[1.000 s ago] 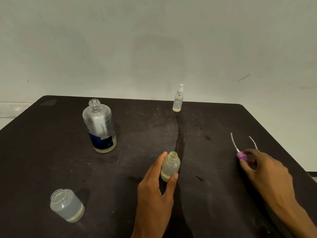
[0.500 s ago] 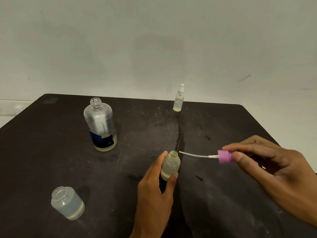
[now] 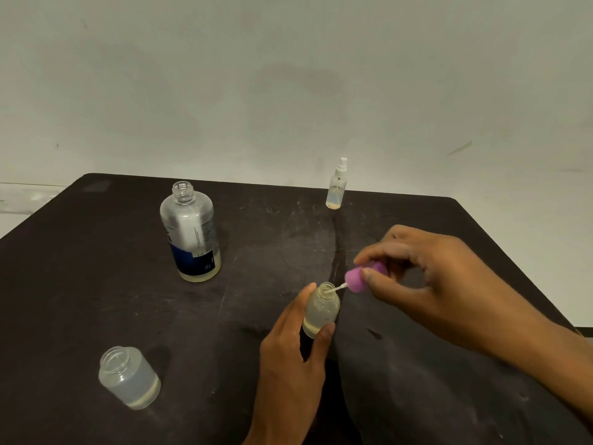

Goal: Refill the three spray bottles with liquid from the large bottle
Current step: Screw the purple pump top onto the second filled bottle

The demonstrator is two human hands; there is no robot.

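Note:
My left hand (image 3: 288,370) grips a small clear bottle (image 3: 321,311) standing on the black table (image 3: 96,300); it holds a little yellowish liquid and its neck is uncapped. My right hand (image 3: 426,277) pinches a purple spray head (image 3: 357,279) whose white dip tube enters the bottle's neck. The large bottle (image 3: 192,234), uncapped with a blue label and little liquid at the bottom, stands to the left. A wide clear bottle (image 3: 130,377) without a cap stands at the near left. A slim spray bottle (image 3: 337,186) with its white sprayer on stands at the back.
A pale wall rises behind the table's far edge. The table's right edge runs diagonally behind my right forearm. The tabletop is scuffed, with a dark streak running from the slim bottle toward me.
My right hand picked up the purple spray head from the table's right side and carried it left; its tube tip now sits in the small bottle's neck. My left hand stayed on the bottle.

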